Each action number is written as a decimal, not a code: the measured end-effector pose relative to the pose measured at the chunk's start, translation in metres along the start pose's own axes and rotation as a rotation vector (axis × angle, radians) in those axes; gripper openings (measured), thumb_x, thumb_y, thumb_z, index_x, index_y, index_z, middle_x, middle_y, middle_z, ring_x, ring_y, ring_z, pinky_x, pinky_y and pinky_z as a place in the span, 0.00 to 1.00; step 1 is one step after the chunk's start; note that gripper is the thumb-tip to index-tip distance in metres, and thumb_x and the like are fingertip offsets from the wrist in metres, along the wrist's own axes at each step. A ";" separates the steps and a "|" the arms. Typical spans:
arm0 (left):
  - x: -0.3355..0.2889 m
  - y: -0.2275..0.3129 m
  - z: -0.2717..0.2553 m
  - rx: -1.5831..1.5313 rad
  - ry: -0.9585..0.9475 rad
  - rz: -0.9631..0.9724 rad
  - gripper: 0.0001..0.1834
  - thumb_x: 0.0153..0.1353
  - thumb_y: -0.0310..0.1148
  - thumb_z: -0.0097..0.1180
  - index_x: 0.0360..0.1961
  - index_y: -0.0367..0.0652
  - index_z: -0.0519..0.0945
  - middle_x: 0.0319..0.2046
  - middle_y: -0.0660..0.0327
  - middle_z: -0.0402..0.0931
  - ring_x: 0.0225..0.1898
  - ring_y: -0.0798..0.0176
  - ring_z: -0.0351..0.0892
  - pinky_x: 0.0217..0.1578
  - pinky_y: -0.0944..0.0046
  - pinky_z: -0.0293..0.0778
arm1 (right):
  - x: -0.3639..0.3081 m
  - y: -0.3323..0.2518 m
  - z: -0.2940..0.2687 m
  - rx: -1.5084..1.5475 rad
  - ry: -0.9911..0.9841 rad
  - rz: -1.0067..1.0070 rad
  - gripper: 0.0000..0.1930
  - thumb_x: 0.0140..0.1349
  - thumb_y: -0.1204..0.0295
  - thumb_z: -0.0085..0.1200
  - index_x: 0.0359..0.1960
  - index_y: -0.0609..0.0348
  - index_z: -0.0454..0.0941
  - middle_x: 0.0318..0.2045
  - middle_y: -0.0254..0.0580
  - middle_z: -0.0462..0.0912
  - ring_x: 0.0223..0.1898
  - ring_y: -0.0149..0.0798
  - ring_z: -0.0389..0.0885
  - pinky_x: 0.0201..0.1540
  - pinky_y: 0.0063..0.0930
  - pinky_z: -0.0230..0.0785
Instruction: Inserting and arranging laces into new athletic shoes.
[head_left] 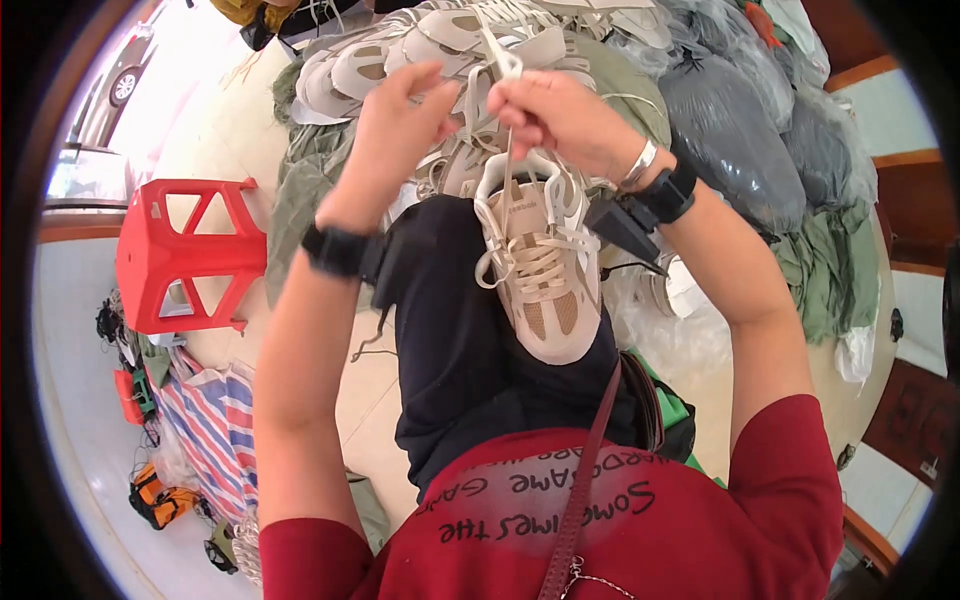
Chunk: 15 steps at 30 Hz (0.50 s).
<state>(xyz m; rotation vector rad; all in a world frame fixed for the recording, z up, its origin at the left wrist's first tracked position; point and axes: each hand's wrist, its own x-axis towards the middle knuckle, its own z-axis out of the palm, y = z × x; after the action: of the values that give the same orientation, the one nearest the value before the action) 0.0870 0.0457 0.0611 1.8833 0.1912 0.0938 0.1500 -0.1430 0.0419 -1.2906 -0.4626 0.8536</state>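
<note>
A beige and cream sneaker [565, 325] rests on my dark-trousered lap, toe toward me, its laces threaded across the tongue. My right hand [560, 118] is above the shoe's heel, fingers closed in a pinch on a whitish shoelace [507, 62]. One length of this lace runs up over the pile, and a strand hangs down toward the shoe opening. Left of it my left hand [405, 115] is raised, thumb and fingers apart, slightly smeared, with nothing visible in it. Just beyond both hands lies a pile of similar sneakers [440, 40].
A red plastic stool [190, 255] lies tipped on the floor at left, near a striped woven sheet [215, 410]. Stuffed grey plastic bags [725, 140] are heaped at far right, above green cloth [830, 270]. Clear plastic wrapping [670, 345] lies right of my lap.
</note>
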 end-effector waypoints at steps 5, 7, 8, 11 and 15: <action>-0.106 -0.032 0.014 0.474 -0.230 0.286 0.19 0.51 0.31 0.65 0.44 0.38 0.75 0.38 0.58 0.77 0.43 0.58 0.76 0.44 0.58 0.70 | 0.011 -0.007 -0.019 0.076 0.168 -0.134 0.12 0.70 0.67 0.42 0.38 0.63 0.74 0.23 0.26 0.68 0.21 0.21 0.65 0.34 0.28 0.78; -0.132 -0.038 0.025 0.595 -0.245 0.374 0.20 0.46 0.30 0.67 0.41 0.41 0.75 0.39 0.57 0.75 0.46 0.50 0.72 0.46 0.55 0.66 | 0.010 -0.010 -0.018 0.053 0.184 -0.150 0.12 0.71 0.67 0.41 0.38 0.63 0.73 0.23 0.26 0.68 0.21 0.21 0.65 0.35 0.28 0.78; -0.140 -0.040 0.033 0.587 -0.224 0.347 0.20 0.44 0.29 0.67 0.40 0.42 0.75 0.39 0.57 0.74 0.47 0.48 0.70 0.47 0.54 0.65 | 0.008 -0.007 -0.018 0.054 0.184 -0.148 0.12 0.71 0.67 0.41 0.38 0.63 0.73 0.23 0.26 0.68 0.21 0.21 0.65 0.35 0.28 0.78; -0.142 -0.046 0.039 0.720 -0.149 0.420 0.17 0.45 0.28 0.64 0.39 0.44 0.76 0.40 0.60 0.73 0.47 0.52 0.70 0.47 0.56 0.65 | 0.008 -0.009 -0.014 0.059 0.124 -0.172 0.12 0.71 0.67 0.41 0.38 0.63 0.74 0.23 0.26 0.68 0.21 0.21 0.65 0.35 0.27 0.78; -0.134 -0.050 0.041 0.842 -0.059 0.554 0.11 0.44 0.28 0.61 0.32 0.44 0.77 0.36 0.61 0.72 0.45 0.56 0.71 0.44 0.57 0.65 | 0.000 -0.014 -0.008 0.067 0.124 -0.172 0.12 0.71 0.67 0.42 0.38 0.63 0.74 0.23 0.27 0.68 0.21 0.22 0.65 0.34 0.26 0.77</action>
<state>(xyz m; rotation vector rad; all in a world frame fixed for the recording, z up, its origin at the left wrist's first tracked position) -0.0421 -0.0018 0.0051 2.7303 -0.4044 0.3802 0.1595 -0.1486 0.0537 -1.2157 -0.4365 0.6364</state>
